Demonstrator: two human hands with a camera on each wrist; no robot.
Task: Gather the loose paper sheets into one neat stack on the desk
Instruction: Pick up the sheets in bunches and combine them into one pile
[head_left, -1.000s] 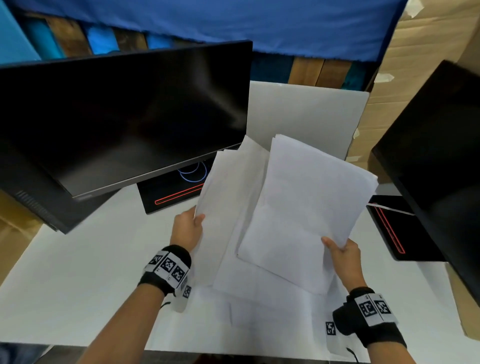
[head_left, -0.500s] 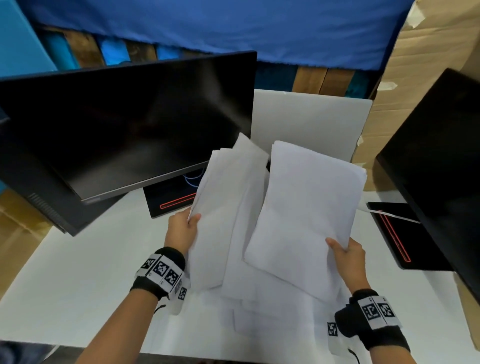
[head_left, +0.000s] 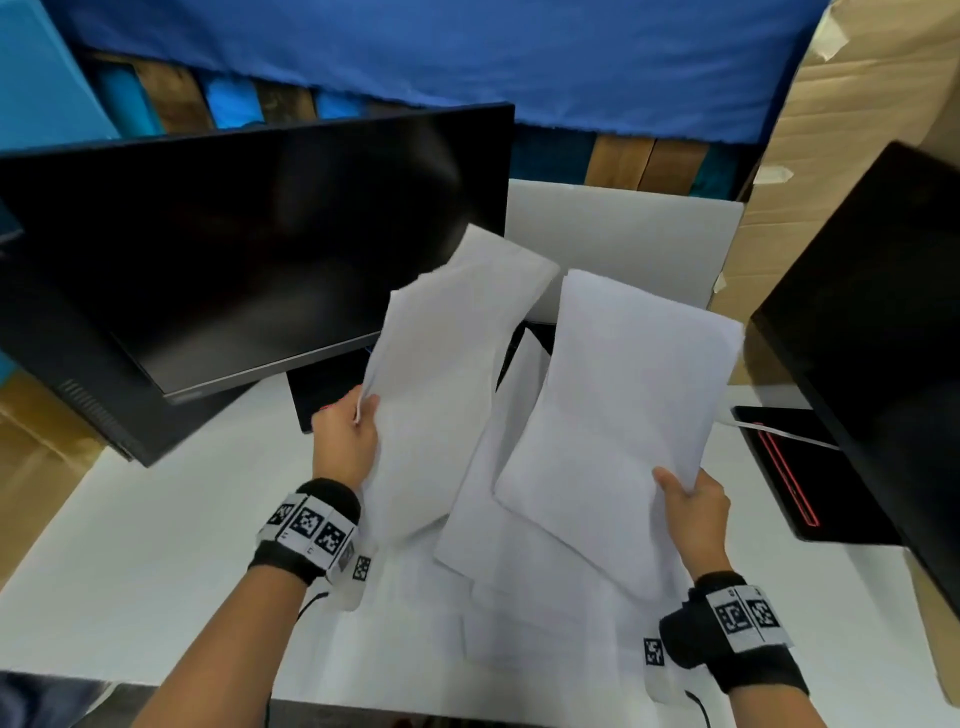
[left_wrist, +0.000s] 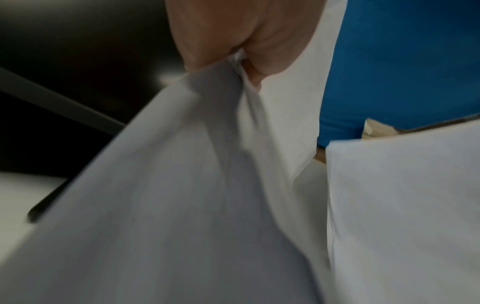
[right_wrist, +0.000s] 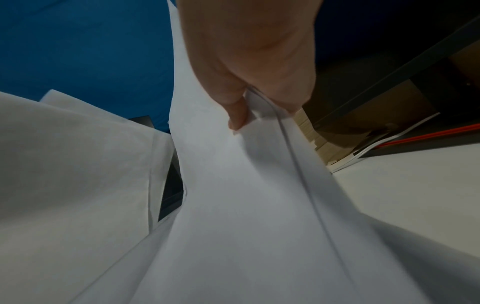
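My left hand (head_left: 345, 428) pinches the left edge of a bundle of white sheets (head_left: 441, 384), lifted and tilted toward the left monitor. In the left wrist view the thumb and fingers (left_wrist: 215, 51) clamp that paper (left_wrist: 182, 185). My right hand (head_left: 693, 501) grips the right edge of a second bundle of sheets (head_left: 618, 415), raised above the desk. The right wrist view shows the thumb (right_wrist: 235, 111) pressed on those sheets (right_wrist: 246, 205). More loose sheets (head_left: 519, 597) lie overlapped on the white desk (head_left: 130, 571) beneath both bundles.
A black monitor (head_left: 234, 249) leans at the left with its base (head_left: 322, 389) behind the left hand. Another dark monitor (head_left: 883, 338) and its red-striped base (head_left: 810, 478) stand at the right. A white board (head_left: 623, 244) rests at the back.
Both hands have raised their bundles and pulled them apart. The left bundle swung up toward the left monitor, opening a gap between the two.
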